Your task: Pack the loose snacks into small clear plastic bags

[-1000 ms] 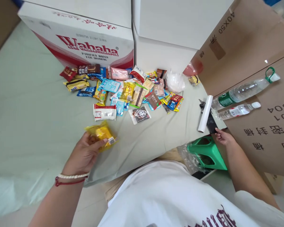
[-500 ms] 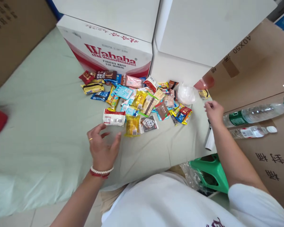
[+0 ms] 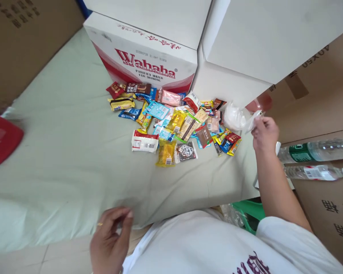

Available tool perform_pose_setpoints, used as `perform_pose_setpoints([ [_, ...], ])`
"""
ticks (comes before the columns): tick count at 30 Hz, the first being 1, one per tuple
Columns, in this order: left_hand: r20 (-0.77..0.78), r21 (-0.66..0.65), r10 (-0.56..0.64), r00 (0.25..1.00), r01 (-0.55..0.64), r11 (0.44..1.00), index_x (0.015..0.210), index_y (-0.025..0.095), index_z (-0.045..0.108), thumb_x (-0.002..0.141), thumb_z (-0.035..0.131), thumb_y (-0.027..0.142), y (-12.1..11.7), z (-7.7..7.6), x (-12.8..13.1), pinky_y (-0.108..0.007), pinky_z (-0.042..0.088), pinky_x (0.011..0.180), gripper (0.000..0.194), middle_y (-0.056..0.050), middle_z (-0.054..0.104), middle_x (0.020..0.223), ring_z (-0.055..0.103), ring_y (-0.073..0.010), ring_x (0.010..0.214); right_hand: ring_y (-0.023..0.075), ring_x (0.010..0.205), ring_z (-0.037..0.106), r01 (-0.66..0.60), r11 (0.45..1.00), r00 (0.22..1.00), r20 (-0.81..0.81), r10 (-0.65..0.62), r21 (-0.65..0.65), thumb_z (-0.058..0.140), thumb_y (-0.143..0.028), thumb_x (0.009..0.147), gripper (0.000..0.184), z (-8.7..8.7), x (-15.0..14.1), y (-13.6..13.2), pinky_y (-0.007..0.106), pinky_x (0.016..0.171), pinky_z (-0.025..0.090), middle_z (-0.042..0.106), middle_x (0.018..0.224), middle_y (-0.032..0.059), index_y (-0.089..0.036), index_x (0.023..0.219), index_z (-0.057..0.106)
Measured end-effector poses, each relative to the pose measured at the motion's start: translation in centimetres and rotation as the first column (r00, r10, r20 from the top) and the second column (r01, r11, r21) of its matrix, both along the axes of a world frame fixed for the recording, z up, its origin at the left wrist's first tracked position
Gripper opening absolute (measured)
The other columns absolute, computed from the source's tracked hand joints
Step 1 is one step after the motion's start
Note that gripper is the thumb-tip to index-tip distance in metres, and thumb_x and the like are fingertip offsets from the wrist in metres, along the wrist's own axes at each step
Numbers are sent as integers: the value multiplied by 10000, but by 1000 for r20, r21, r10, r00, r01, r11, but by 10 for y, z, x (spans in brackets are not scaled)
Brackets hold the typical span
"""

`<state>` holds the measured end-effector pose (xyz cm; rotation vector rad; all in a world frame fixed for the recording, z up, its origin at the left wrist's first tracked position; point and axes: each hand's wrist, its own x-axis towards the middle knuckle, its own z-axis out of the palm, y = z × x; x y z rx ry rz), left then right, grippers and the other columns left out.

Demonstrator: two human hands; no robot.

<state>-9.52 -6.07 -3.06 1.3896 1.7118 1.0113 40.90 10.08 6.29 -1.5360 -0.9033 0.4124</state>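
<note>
My right hand [image 3: 264, 131] pinches the edge of a thin white plastic bag [image 3: 236, 116], which lies bunched at the right end of a pile of wrapped snacks. My left hand [image 3: 111, 238] is drawn back to the front edge of the covered surface, fingers curled and thumb tip meeting the index finger, with nothing visible in it. Among the snacks are a red-and-white packet [image 3: 145, 141], a yellow packet [image 3: 165, 153], a black-and-white packet [image 3: 186, 151], a brown packet [image 3: 204, 136] and a pink packet [image 3: 171, 97].
A Wahaha water carton [image 3: 145, 57] and white boxes [image 3: 246, 34] stand behind the pile. Clear plastic bottles [image 3: 331, 150] lie at the right by a brown carton [image 3: 311, 102]. A red object [image 3: 2, 140] is at the left, and a green stool [image 3: 247, 213] is below.
My right hand has moved up and taken hold of the plastic bag's edge, stretching it rightward. My left hand has pulled back from the snacks toward my body, and its fingers have closed.
</note>
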Motion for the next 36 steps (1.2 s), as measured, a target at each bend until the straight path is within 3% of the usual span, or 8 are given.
perform_pose_setpoints([
  [5,496,-191,-340,799,482,855,891,206,677,926,615,534,25,17,66,-245,473,516,336,-33,629,787,594,-143,646,118,553,533,-418,862,899,5,438,-287,743,-401,895,181,-37,-106,-103,252,534,427,607,699,-30,-234,913,673],
  [8,764,-240,-204,612,563,790,1203,242,578,839,695,610,51,20,114,-221,498,500,531,-84,661,1101,692,-183,831,166,717,618,-612,717,741,75,667,-333,655,-323,960,88,-55,-158,-130,302,672,492,676,822,15,-257,933,705],
  [10,799,-254,-149,582,553,794,1084,218,592,781,764,580,68,15,137,-213,493,513,502,-55,656,1001,673,-165,797,184,782,639,-664,667,689,71,722,-338,634,-318,971,98,-63,-176,-134,319,727,508,693,852,27,-260,938,706],
  [14,776,-264,-51,629,397,879,816,197,558,768,768,516,85,2,148,-224,450,536,384,16,577,720,571,-112,624,150,640,593,-543,779,837,-121,534,-315,641,-369,980,120,-74,-173,-133,272,622,492,640,746,-13,-252,963,664],
  [19,591,-187,48,805,79,979,855,207,564,780,789,484,75,6,128,-222,436,606,364,21,575,799,529,-102,688,150,701,654,-455,864,891,-121,438,-218,662,-366,972,134,-76,-158,-136,280,680,547,666,857,7,-235,948,649],
  [24,759,-245,-90,645,411,878,923,201,575,869,624,696,59,24,134,-207,344,466,500,15,568,770,503,-105,615,201,979,690,-560,809,726,366,582,-176,605,-236,987,126,-64,-172,-137,321,818,578,688,1116,86,-248,1012,727],
  [28,778,-185,-147,610,447,875,899,190,588,781,764,628,62,22,146,-214,407,493,486,21,563,776,505,-104,634,191,952,667,-664,725,573,495,653,-186,522,-181,1000,224,-63,-184,-139,299,788,568,680,1089,86,-257,1016,733],
  [36,624,-121,-183,760,325,938,820,173,633,841,739,465,56,13,150,-243,399,609,312,20,579,733,485,-99,643,188,866,645,-657,736,735,-359,575,-166,657,-481,966,283,-76,-191,-149,301,792,524,705,976,38,-256,1135,686],
])
